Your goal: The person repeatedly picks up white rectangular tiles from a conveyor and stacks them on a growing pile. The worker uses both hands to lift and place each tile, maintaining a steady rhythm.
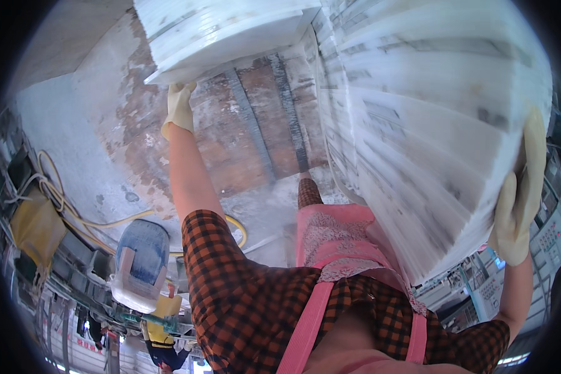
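I hold a big white stack of flat sheets (417, 124) that fills the upper right of the view, blurred as if in motion. My left hand (179, 106), in a pale yellow glove, grips the underside of the stack's far left corner (218, 37). My right hand (518, 206), gloved the same, clasps the stack's near right edge. My checked sleeves and a pink apron (336, 237) show below.
Beneath lies a worn brown pallet or floor plate (255, 124) on grey concrete (75, 124). A yellow hose (62, 199) curls at the left. A blue and white plastic chair (140, 262) stands lower left. Machinery panels (542, 243) are at the right edge.
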Demonstrator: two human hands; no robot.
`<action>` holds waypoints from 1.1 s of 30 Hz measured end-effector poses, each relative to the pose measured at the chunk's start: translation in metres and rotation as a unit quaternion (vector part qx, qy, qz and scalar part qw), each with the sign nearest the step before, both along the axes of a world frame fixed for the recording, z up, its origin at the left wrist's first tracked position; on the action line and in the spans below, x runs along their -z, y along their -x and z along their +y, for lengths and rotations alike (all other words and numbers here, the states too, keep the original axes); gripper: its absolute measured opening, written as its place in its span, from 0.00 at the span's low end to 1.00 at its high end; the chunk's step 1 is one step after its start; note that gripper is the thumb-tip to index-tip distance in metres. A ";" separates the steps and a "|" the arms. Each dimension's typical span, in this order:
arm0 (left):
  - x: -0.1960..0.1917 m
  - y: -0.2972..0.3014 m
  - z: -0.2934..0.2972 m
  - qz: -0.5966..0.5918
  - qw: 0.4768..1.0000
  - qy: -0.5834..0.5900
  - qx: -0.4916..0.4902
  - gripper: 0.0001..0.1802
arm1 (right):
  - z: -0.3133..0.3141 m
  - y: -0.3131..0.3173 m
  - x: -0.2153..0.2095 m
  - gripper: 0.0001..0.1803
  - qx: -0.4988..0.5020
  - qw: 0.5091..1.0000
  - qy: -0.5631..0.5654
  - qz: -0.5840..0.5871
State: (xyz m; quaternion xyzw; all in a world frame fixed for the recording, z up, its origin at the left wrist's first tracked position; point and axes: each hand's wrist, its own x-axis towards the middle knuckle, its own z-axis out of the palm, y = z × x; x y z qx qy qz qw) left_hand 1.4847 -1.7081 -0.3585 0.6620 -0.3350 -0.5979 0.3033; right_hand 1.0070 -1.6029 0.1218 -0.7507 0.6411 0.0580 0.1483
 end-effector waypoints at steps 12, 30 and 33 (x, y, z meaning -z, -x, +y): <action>0.023 0.017 -0.018 -0.058 0.998 -0.021 0.007 0.25 | -0.007 0.002 -0.006 0.32 0.001 0.997 -0.047 0.067; 0.031 0.067 0.013 -0.109 0.984 -0.090 -0.113 0.23 | -0.020 0.001 -0.015 0.30 -0.051 0.997 -0.028 0.058; 0.010 0.082 0.050 -0.245 0.955 -0.150 0.072 0.26 | -0.023 -0.009 -0.014 0.28 -0.056 0.997 0.011 0.045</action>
